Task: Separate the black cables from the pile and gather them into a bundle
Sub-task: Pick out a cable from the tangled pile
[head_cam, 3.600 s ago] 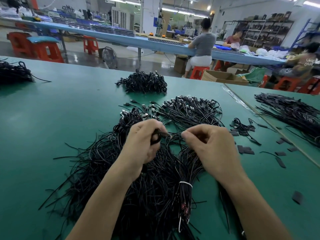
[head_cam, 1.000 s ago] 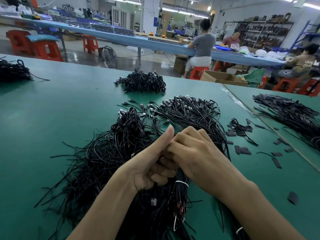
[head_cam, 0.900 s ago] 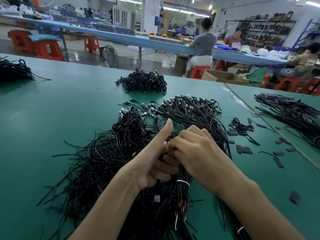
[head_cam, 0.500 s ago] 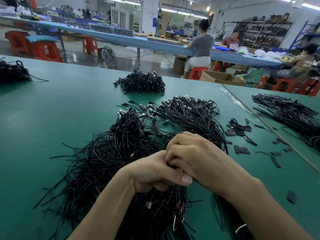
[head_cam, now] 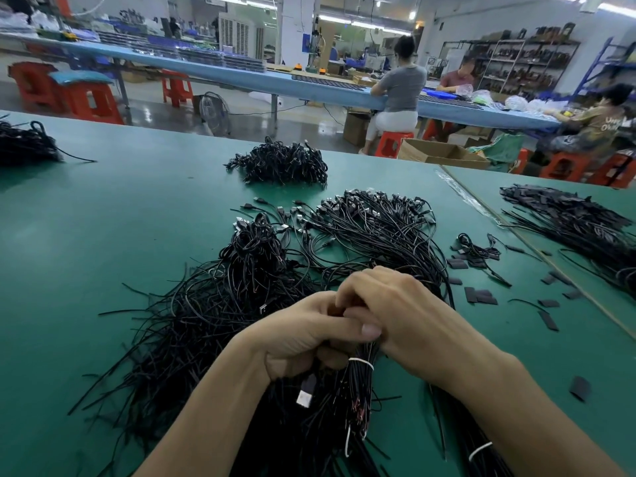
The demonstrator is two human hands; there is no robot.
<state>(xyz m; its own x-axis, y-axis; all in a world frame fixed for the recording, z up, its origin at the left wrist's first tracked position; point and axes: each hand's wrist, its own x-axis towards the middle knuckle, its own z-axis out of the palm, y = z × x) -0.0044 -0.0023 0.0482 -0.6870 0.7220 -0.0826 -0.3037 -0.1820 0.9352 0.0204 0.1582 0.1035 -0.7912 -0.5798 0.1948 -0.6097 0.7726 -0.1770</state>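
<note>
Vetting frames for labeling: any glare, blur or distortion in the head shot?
Head view: wide-angle distortion tilts the blue rack at the right edge; ceiling lights blown out, glare on the floor; left hand and right hand sharp, but the black cables beneath them merge into one dark low-contrast mass.

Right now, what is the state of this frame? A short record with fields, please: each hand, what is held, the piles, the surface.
left hand: grips the held cables, thumb across the top
right hand: fingers curled over the same cables, against the left hand
held cables: black, ringed by a white tie
loose pile: tangled black cables, left of the hands
connector fan: plugs spread beyond the hands
far heap: apart, near the table's far edge
surface: green table
</note>
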